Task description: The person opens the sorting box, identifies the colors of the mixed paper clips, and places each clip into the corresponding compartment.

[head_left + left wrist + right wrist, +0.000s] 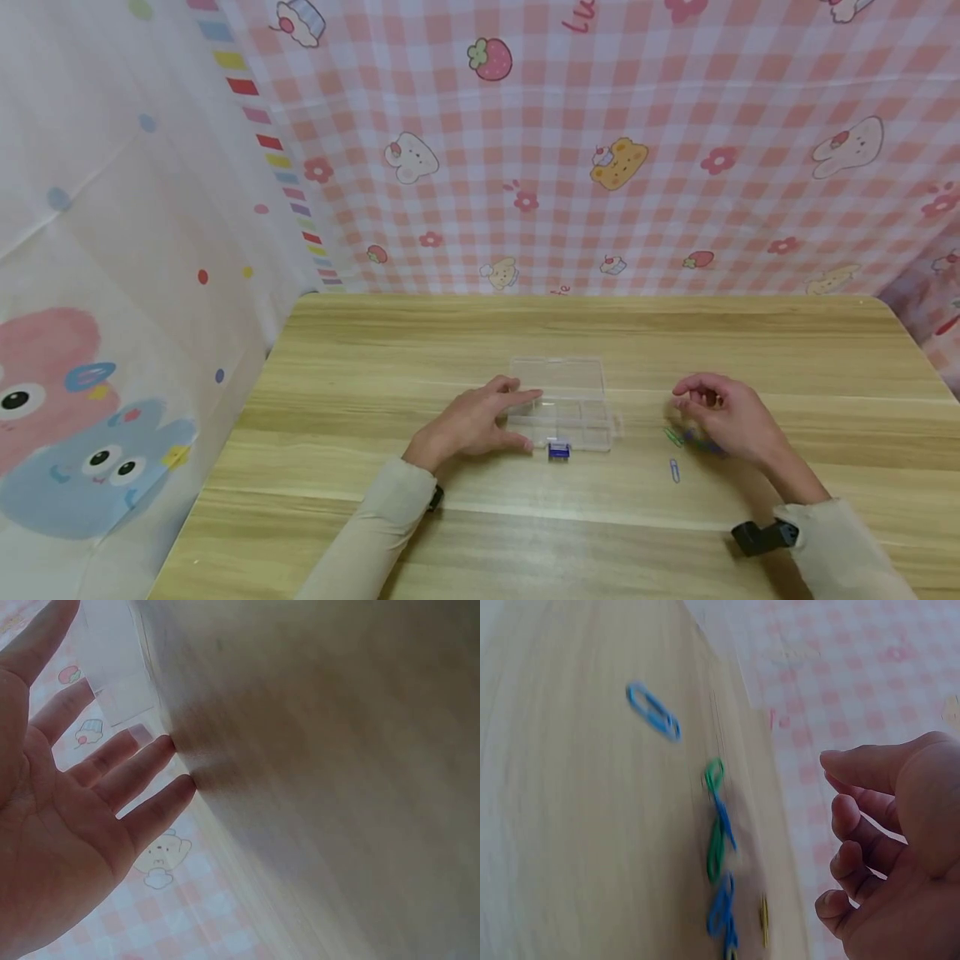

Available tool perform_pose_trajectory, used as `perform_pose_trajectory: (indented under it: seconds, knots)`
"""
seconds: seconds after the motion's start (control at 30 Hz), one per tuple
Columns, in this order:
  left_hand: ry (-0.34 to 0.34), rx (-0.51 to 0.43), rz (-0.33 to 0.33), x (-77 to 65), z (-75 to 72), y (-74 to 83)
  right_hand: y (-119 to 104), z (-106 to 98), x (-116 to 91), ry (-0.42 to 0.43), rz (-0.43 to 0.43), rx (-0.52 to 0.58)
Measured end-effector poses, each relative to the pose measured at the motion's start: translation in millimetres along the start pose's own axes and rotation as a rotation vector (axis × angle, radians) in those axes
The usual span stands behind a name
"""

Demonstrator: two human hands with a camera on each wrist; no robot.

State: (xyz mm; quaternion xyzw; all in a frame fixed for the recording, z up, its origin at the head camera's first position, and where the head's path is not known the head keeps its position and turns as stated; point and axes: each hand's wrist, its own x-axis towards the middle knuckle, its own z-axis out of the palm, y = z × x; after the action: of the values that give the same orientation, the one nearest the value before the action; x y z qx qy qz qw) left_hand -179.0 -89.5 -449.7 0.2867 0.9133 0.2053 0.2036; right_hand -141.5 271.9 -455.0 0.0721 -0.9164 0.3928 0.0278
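Note:
A clear plastic compartment box (579, 435) lies on the table with its lid (558, 377) tipped back. My left hand (476, 418) rests at the box's left side, fingers extended; the left wrist view shows this hand (82, 802) with straight, spread fingers touching clear plastic and the table. My right hand (731, 417) hovers over paper clips (675, 437), fingers loosely bent. In the right wrist view thumb and forefinger of the hand (892, 840) come close together, with nothing visible between them. Green clips (715, 851), blue ones and a gold-coloured one lie beneath.
One blue paper clip (654, 711) lies apart from the others. A small dark-blue and clear piece (558, 451) is at the box's front edge; its kind cannot be made out. The wooden table (375, 350) meets a checked pink cloth (540, 233) behind.

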Motion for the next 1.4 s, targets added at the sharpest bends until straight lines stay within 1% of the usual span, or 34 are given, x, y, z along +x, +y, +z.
perform_pose_trajectory:
  seconds: [0.2, 0.43, 0.67, 1.0, 1.4]
  knots:
    - [-0.004, 0.002, -0.001, -0.2, -0.8, 0.0, 19, -13, -5, 0.027, 0.031, -0.028]
    - [-0.003, 0.004, -0.003, 0.2, -0.8, -0.3, 40, -21, -7, 0.011, 0.077, -0.052]
    - [-0.006, 0.015, -0.002, 0.4, -1.0, 0.6, 54, -24, -10, -0.01, 0.107, -0.057]
    - [-0.005, 0.028, -0.002, 0.3, -1.0, 0.8, 57, -23, -11, -0.05, 0.119, -0.08]
    - [-0.002, 0.029, -0.004, 0.3, -0.1, 0.1, 56, -19, -11, -0.053, 0.121, -0.114]
